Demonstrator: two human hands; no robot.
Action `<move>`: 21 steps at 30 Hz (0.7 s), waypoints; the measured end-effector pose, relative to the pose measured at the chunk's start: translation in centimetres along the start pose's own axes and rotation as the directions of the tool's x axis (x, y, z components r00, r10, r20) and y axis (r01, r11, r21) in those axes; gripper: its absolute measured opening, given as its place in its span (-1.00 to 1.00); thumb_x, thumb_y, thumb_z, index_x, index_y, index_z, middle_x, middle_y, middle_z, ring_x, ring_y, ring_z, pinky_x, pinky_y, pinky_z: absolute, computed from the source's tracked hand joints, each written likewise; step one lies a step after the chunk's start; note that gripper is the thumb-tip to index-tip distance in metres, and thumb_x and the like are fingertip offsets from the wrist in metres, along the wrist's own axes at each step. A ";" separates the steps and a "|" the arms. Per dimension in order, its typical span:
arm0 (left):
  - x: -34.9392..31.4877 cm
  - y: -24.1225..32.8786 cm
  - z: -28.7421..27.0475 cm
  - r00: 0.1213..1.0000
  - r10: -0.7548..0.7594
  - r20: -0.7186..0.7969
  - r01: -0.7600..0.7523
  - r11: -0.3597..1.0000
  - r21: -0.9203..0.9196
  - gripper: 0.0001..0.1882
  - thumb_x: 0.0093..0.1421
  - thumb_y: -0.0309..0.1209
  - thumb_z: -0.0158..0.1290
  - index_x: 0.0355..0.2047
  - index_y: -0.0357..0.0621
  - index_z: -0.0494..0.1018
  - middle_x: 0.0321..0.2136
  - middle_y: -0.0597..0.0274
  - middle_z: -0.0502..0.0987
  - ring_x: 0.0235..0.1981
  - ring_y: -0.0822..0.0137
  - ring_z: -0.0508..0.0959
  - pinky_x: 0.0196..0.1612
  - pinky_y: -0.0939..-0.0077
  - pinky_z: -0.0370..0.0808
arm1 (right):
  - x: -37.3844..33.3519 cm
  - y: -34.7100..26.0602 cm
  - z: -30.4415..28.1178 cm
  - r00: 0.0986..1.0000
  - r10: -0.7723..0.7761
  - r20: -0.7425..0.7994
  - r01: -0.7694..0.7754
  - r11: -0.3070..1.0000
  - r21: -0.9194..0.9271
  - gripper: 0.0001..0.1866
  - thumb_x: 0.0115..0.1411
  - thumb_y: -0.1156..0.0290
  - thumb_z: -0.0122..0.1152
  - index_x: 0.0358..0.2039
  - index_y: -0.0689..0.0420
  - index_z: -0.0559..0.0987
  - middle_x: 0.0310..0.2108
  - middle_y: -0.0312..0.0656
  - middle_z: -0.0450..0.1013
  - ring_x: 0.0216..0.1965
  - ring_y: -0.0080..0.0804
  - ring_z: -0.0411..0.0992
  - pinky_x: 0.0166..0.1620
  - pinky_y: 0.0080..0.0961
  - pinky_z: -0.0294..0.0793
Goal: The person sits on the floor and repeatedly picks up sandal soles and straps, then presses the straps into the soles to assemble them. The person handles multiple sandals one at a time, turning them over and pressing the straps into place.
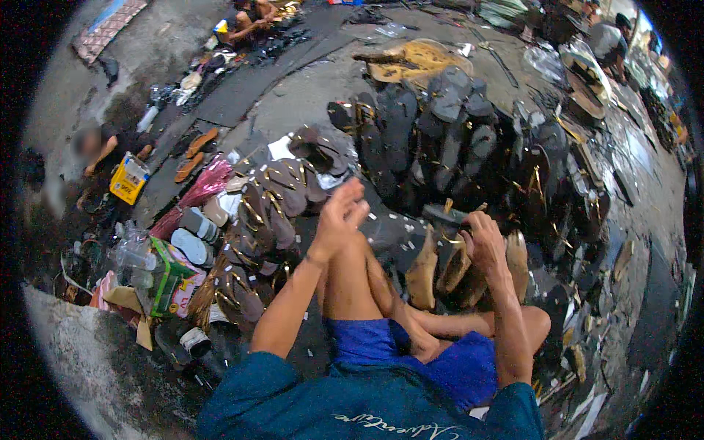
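Observation:
I sit on the ground with my legs folded. My left hand (342,214) is raised above my knee, its fingers partly spread and nothing visible in it. To the right, the fingers of my right hand (485,238) are curled around the near end of a dark sandal (444,214) with a gold strap; the hand hides part of it. Just below this hand stand several tan wooden shoe lasts (422,271). Left of my left hand lie rows of brown sandals (275,196) with gold straps.
Ahead, many dark sandals (396,117) are piled near a worn yellow-brown board (411,60). A green and pink box (176,280) and a pink bundle (207,182) stand at left. Another person sits beside a yellow container (130,178); other people are farther back.

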State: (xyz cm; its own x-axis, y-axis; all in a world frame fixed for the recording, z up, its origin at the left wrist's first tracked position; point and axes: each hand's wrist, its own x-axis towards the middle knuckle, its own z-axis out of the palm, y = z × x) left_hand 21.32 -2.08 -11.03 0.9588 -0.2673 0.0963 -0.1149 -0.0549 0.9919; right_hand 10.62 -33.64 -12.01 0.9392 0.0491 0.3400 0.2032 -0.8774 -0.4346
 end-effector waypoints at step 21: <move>-21.1 14.7 4.2 0.833 -0.056 0.550 -0.082 0.972 0.222 -0.52 0.06 -0.43 0.17 0.03 -0.26 0.43 -0.07 0.01 0.54 -0.04 0.10 0.56 0.02 0.31 0.49 | -13.8 -17.2 -10.5 0.940 -0.311 0.141 0.179 0.800 0.572 -0.36 -0.14 0.46 0.18 0.08 0.11 0.45 -0.06 -0.07 0.45 -0.07 -0.14 0.46 -0.04 -0.26 0.51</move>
State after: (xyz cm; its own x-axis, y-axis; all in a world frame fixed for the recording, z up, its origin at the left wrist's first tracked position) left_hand -1.65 -1.25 1.13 0.6626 -0.7487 -0.0207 -0.2478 -0.2452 0.9373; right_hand -8.75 -24.24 -0.50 0.8587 0.3861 0.3371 0.4890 -0.4201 -0.7644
